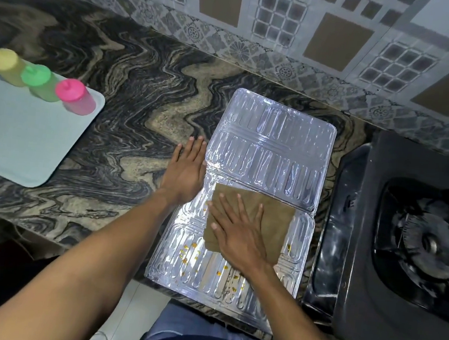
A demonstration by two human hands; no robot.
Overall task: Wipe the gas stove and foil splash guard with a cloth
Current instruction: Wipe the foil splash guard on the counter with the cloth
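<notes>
The foil splash guard (pixel 272 147) lies flat on the counter, silver and ribbed, folded into two panels. Yellow-orange spots dot its near panel. A folded brown cloth (pixel 273 215) rests on the near panel, and my right hand (pixel 236 231) presses flat on it with fingers spread. My left hand (pixel 186 169) lies flat and open at the guard's left edge, partly on the counter. The black gas stove (pixel 408 242) sits to the right, with one burner visible.
A pale grey tray (pixel 21 136) at the left holds squeeze bottles with pink (pixel 75 96), green (pixel 40 82) and yellow (pixel 7 65) caps. The marbled counter (pixel 119 110) runs back to a tiled wall (pixel 286 25). The counter's front edge is near my body.
</notes>
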